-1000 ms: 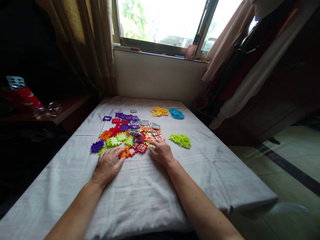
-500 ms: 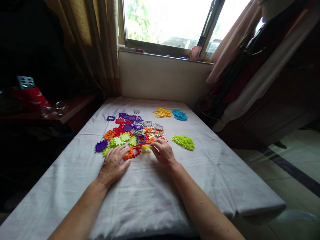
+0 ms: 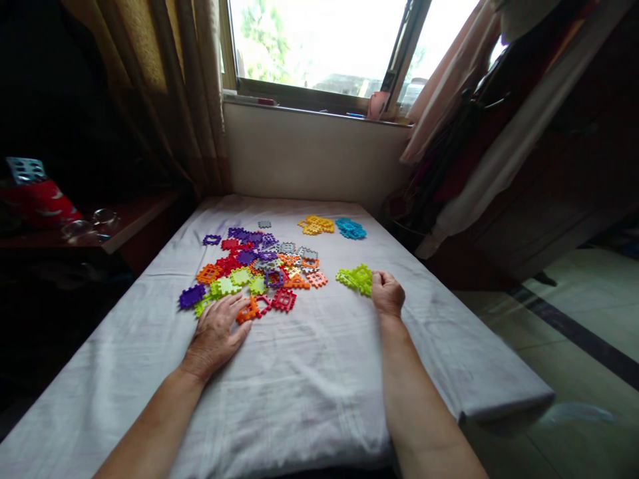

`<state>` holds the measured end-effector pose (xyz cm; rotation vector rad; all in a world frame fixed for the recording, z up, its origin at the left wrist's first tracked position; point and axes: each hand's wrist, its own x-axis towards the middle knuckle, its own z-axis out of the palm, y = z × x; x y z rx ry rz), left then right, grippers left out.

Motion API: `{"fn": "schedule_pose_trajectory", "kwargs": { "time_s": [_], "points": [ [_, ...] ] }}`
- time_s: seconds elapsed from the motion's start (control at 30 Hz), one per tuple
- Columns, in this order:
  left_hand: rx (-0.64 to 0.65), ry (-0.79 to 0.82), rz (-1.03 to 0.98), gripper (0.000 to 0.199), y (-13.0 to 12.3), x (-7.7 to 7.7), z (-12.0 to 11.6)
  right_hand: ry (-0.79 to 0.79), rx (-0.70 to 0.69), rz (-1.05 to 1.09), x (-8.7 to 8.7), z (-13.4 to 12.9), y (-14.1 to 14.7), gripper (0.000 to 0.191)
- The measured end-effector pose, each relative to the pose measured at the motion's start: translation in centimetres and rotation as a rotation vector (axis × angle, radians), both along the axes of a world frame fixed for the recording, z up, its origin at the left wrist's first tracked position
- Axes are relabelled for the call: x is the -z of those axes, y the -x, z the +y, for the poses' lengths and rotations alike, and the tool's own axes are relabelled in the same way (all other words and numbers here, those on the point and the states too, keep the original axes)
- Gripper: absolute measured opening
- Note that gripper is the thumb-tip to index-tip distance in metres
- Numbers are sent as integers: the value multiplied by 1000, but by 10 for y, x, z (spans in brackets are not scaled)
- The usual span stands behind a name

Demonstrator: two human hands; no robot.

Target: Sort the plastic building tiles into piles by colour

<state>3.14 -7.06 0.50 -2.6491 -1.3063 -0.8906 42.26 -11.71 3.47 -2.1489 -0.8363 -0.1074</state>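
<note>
My left hand point(image 3: 217, 330) lies with its fingers spread at the near edge of a mixed heap of notched plastic building tiles. Its fingertips rest by an orange tile point(image 3: 246, 311) and a lime-green tile point(image 3: 202, 305). My right hand point(image 3: 388, 293) is closed at the right side of a lime-green tile pile point(image 3: 353, 278). A lime-green tile point(image 3: 368, 273) shows at its curled fingers, partly hidden and hard to part from the pile. Red tiles point(image 3: 284, 300), purple tiles point(image 3: 192, 296) and grey tiles point(image 3: 287, 247) lie in the heap.
A yellow tile pile point(image 3: 316, 225) and a blue tile pile point(image 3: 351, 228) lie at the back of the cloth-covered table point(image 3: 299, 399). One grey tile point(image 3: 264, 224) lies apart. A side table with glasses point(image 3: 80, 229) stands left; hanging clothes point(image 3: 464, 179) are on the right.
My right hand has moved right, from the mixed heap to the lime-green pile, carrying a lime-green tile. A red tile it was covering now shows. My left hand stays by the heap.
</note>
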Motion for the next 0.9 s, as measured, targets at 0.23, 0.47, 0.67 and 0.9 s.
{"fn": "schedule_pose_trajectory", "kwargs": {
  "time_s": [0.23, 0.47, 0.67, 0.9],
  "points": [
    [-6, -1, 6, 39, 1, -1, 0, 68, 36, 6, 3, 6, 1, 30],
    [-10, 14, 6, 39, 0, 0, 0, 39, 49, -68, 5, 8, -3, 30],
    [-14, 33, 4, 39, 0, 1, 1, 135, -240, -358, 6, 8, 21, 30],
    [-11, 61, -7, 39, -1, -1, -1, 365, -260, -333, -5, 18, 29, 21]
  ]
}}
